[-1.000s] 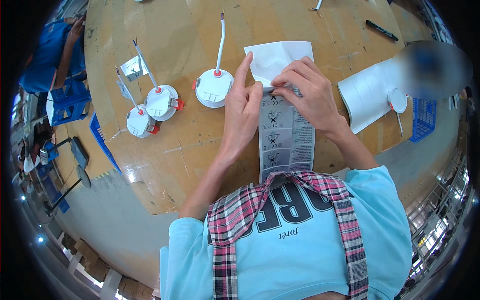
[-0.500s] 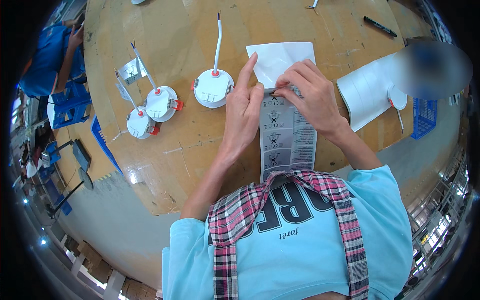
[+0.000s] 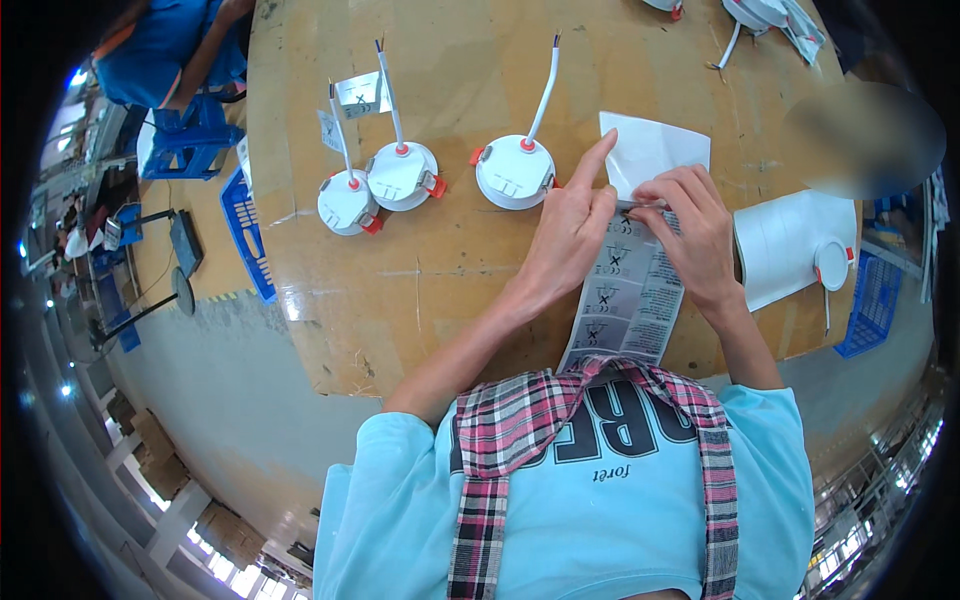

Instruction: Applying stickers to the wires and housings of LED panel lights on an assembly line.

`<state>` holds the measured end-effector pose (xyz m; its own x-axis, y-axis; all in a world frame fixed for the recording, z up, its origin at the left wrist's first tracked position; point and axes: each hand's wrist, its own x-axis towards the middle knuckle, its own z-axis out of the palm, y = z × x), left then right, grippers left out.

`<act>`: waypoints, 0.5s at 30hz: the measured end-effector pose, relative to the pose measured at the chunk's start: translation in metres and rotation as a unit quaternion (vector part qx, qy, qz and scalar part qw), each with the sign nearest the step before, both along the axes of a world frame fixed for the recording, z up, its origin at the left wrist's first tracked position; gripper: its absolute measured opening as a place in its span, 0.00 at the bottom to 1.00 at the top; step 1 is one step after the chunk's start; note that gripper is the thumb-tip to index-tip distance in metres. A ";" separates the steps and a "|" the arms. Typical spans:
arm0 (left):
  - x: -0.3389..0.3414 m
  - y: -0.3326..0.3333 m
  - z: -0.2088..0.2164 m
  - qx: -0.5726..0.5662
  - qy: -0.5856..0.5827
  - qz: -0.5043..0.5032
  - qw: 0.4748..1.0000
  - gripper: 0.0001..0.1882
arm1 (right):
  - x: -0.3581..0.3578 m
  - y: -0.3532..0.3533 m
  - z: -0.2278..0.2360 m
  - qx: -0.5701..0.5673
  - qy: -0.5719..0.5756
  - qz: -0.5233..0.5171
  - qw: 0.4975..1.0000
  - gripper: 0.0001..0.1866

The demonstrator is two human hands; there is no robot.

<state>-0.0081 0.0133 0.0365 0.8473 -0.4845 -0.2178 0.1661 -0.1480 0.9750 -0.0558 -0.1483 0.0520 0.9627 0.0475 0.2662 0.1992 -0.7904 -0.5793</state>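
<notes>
A strip of printed silver labels runs from my chest up to both hands. Its far end folds over, showing blank white backing. My left hand grips the strip's left edge at the fold, its index finger stretched out along the white part. With thumb and forefinger, my right hand pinches the fold; the exact contact is partly hidden by fingers. Left of my hands stands a round white downlight with its cable upright. Two more downlights, one nearer and one beside it, carry silver label flags on their cables.
At right lies a curved white sheet with a small round light on it. More lights sit at the far right. Blue baskets flank the table. A person in blue is at far left beside a blue stool.
The whole view has shifted, so the table things and my hands appear further right. My hands keep nearly the same hold on the label strip. Lights at the far right have come into view.
</notes>
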 end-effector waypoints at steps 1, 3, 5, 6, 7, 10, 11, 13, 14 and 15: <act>-0.001 -0.001 -0.001 -0.006 -0.002 -0.007 1.000 0.29 | -0.002 0.000 -0.001 0.003 -0.011 -0.006 1.000 0.09; -0.001 0.001 -0.001 -0.008 -0.006 -0.004 1.000 0.29 | 0.000 0.000 0.001 -0.004 -0.011 0.001 1.000 0.09; -0.002 0.002 0.000 -0.015 -0.006 -0.009 1.000 0.29 | 0.001 0.000 0.002 -0.015 -0.007 0.000 1.000 0.09; -0.001 0.003 0.001 -0.004 -0.001 -0.006 1.000 0.29 | 0.002 0.001 0.002 -0.017 -0.007 0.005 1.000 0.09; -0.001 0.004 0.002 0.007 0.005 -0.004 1.000 0.29 | 0.003 0.001 0.002 -0.019 -0.007 0.009 1.000 0.08; 0.000 0.003 0.002 0.003 0.025 -0.008 1.000 0.29 | 0.002 0.000 0.003 -0.033 0.009 -0.005 0.999 0.09; 0.000 0.002 0.002 0.003 0.033 -0.007 0.999 0.29 | 0.001 -0.001 0.003 -0.034 0.016 -0.009 0.999 0.09; 0.000 0.001 0.001 -0.008 0.022 -0.007 1.000 0.30 | 0.001 -0.002 0.003 -0.034 0.018 -0.007 0.999 0.10; 0.001 0.001 0.003 -0.007 0.032 -0.007 0.999 0.29 | 0.002 -0.002 0.003 -0.034 0.019 -0.001 0.999 0.10; 0.001 0.001 0.003 -0.005 0.042 -0.006 0.999 0.29 | 0.001 -0.003 0.001 -0.033 0.019 -0.002 0.999 0.10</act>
